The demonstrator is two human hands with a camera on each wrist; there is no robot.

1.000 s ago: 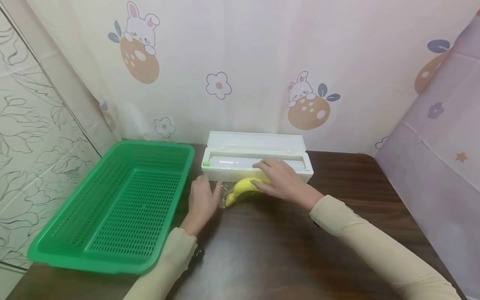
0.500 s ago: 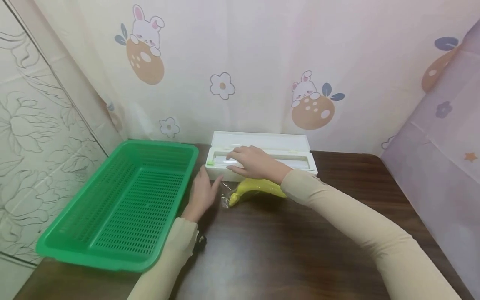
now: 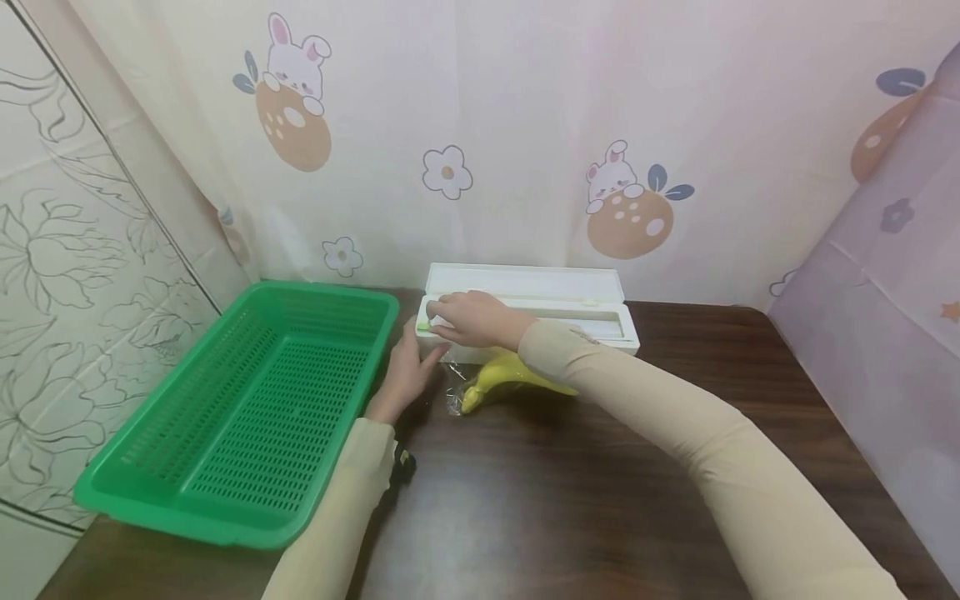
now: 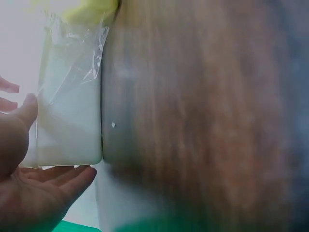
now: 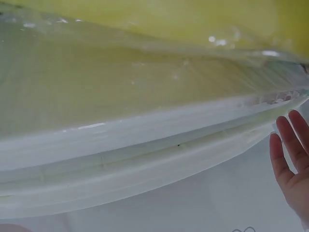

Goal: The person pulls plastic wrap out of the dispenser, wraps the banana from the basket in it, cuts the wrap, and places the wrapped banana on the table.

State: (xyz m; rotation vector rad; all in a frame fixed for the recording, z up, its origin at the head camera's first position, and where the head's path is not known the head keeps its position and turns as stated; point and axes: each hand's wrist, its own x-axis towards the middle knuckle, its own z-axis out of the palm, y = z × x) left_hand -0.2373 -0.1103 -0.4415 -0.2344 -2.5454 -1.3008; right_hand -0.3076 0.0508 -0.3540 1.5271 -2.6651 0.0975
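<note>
Right hand [image 3: 476, 319] farther left, sleeve [image 3: 637, 396] across banana [image 3: 517, 372], basket [image 3: 180, 523] nearby

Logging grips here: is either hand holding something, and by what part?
No hold is certain: the left hand, fingers straight, is at the left end of the white box; whether the right hand pinches the green piece cannot be told.

Place: homelike corner, room unclear
Bunny-print curtain [image 3: 517, 100]: beyond the right hand [image 3: 476, 318]
Wood-grain tabletop [image 3: 540, 500]: beneath the left hand [image 3: 406, 367]
Floral-print wall covering [image 3: 60, 242]: left of that hand
</note>
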